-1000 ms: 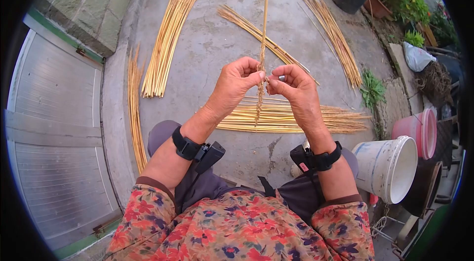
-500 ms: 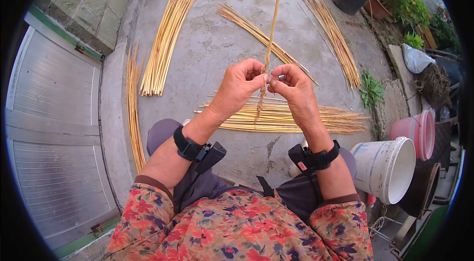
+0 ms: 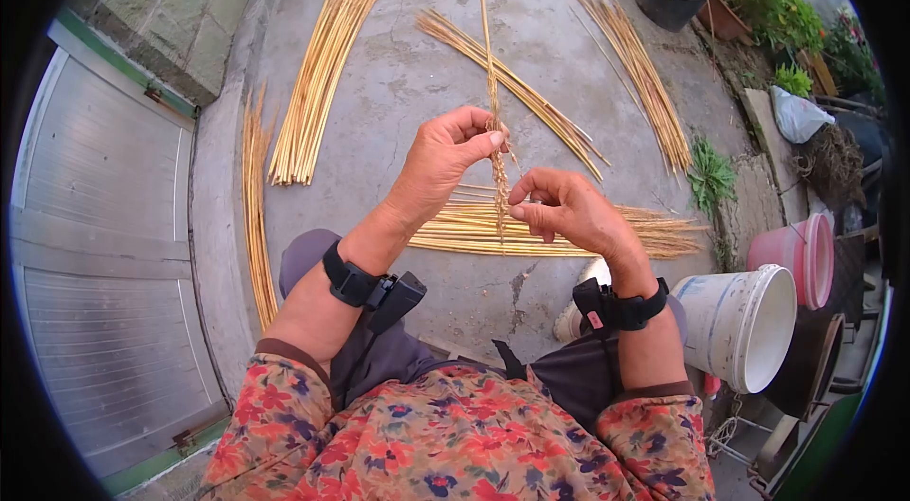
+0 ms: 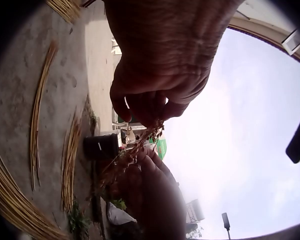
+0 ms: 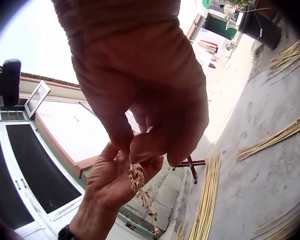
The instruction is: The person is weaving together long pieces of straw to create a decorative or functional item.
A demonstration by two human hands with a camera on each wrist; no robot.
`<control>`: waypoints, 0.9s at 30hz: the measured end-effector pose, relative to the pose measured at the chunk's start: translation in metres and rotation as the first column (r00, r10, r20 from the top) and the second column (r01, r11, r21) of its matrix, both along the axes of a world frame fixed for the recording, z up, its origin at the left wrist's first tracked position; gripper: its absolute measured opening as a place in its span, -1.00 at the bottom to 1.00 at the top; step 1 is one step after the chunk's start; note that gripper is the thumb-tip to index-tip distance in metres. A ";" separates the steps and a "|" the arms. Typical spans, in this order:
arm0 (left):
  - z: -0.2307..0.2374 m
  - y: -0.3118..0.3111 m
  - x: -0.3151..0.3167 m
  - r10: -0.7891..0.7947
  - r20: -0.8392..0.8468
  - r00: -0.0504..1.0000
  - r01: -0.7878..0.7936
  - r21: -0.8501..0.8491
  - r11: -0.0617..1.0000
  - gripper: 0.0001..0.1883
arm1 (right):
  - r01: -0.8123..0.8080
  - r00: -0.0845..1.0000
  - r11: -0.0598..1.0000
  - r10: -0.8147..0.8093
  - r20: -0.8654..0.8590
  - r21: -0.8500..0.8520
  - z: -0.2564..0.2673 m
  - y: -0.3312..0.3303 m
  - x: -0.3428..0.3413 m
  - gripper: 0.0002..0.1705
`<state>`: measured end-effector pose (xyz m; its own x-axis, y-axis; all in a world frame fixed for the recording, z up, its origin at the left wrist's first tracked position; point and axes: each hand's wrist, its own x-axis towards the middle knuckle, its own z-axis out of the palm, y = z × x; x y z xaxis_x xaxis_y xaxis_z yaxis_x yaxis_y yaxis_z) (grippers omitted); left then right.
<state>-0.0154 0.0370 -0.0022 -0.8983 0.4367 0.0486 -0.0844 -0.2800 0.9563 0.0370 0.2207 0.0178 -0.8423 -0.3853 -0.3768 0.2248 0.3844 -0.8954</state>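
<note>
In the head view my left hand (image 3: 455,148) pinches a long dry stalk (image 3: 488,36) between thumb and fingers, near the base of its drooping seed head (image 3: 500,193). The stalk stands upright above the fingers, and the tan, grainy head hangs below. My right hand (image 3: 569,209) is lower, its fingers bent and the thumb tip near the index tip, right at the side of the seed head. In the right wrist view that hand's fingertips overlap the seed head (image 5: 138,180); I cannot tell whether they pinch a strand of it.
On the concrete lie a bundle of stalks (image 3: 540,228) just beyond the feet, a thick bundle (image 3: 322,74) at left, a thin one (image 3: 512,79) in the middle and another (image 3: 645,74) at right. A white bucket (image 3: 739,326) stands by the right arm.
My right hand has moved down and right, away from the left fingertips, to beside the lower seed head. The left hand still pinches the stalk, whose upper part has swung left.
</note>
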 end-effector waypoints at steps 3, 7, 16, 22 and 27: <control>0.001 -0.001 0.002 -0.020 -0.023 1.000 0.019 -0.067 0.998 -0.87 | 0.304 0.914 0.892 -0.372 -0.161 -0.336 -0.008 -0.004 -0.004 -0.82; -0.001 0.001 0.005 -0.018 -0.048 0.999 0.014 -0.090 0.996 -0.88 | 0.309 0.842 0.849 -0.454 -0.290 -0.429 -0.009 -0.015 -0.004 -0.82; 0.000 0.006 0.007 -0.008 -0.100 0.995 -0.004 -0.120 0.993 -0.89 | 0.404 0.786 0.773 -0.567 -0.247 -0.490 -0.020 -0.024 -0.003 -0.79; -0.001 0.008 0.007 -0.010 -0.138 0.990 -0.012 -0.157 0.987 -0.89 | 0.417 0.764 0.777 -0.581 -0.282 -0.472 -0.022 -0.026 -0.005 -0.77; -0.003 0.007 0.006 -0.004 -0.134 0.991 -0.021 -0.180 0.983 -0.90 | 0.424 0.744 0.802 -0.573 -0.343 -0.420 -0.023 -0.027 -0.006 -0.77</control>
